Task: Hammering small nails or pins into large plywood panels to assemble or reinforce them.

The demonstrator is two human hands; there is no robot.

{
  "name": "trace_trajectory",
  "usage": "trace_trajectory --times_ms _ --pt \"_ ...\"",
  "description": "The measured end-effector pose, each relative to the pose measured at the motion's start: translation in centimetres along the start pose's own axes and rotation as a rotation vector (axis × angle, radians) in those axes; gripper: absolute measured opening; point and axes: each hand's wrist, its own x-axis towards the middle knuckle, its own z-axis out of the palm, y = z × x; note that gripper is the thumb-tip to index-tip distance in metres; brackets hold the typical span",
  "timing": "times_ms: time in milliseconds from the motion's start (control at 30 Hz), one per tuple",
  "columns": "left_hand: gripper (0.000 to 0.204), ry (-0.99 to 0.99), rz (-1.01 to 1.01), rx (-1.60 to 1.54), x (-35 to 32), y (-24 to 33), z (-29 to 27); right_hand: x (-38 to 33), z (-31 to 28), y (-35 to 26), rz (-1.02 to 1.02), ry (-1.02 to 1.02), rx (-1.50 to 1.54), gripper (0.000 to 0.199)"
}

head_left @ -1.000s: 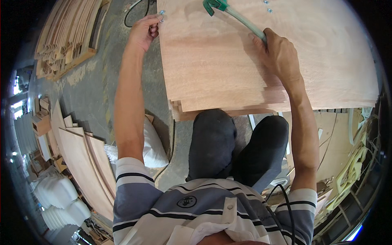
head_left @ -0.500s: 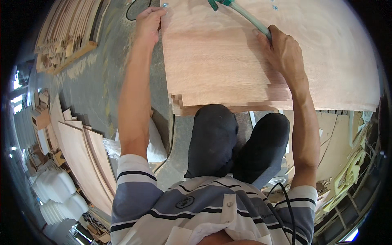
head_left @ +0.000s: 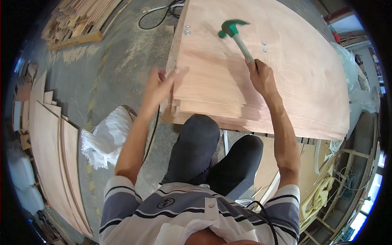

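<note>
Head view, looking down: striped shirt closest, then dark knees tucked against the near edge of a stack of thin plywood sheets. Stack serving as the surface, wide and pale, with sheet edges stepped like pages along the front. Left hand at the stack's left edge, a bit blurred, fingers spread and loose, holding nothing, just touching or nearly touching the side of the sheets; hard to tell which. Right hand farther in, closed tight around the handle of a green-headed hammer, head raised over the top sheet. Small shiny metal bits near the far left corner and another pair beside the hammer handle, probably fasteners already in or waiting. Work seems partly done: some fixing points in place, hammer up, more hitting likely left. Beyond, black cable on the dusty floor, wood strips piled far left.
</note>
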Motion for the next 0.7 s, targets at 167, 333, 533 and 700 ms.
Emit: trace_trajectory --times_ms 167,333,533,700 --pt "0.061 -0.038 -0.129 -0.1 -4.2 0.3 1.1 2.5 -2.3 -9.0 -0.148 -0.001 0.265 0.044" --pt "0.062 0.004 -0.133 -0.052 -4.6 0.7 2.3 2.6 -1.1 -11.9 -0.254 0.116 0.327 0.039" --pt "0.069 0.087 -0.073 -0.17 -4.0 -0.6 3.4 3.6 4.2 -7.3 -0.307 -0.052 -0.012 0.035" --pt "0.088 0.127 -0.233 -0.502 -4.1 -1.8 2.0 4.8 -7.9 -17.3 0.08 0.099 0.147 0.032"
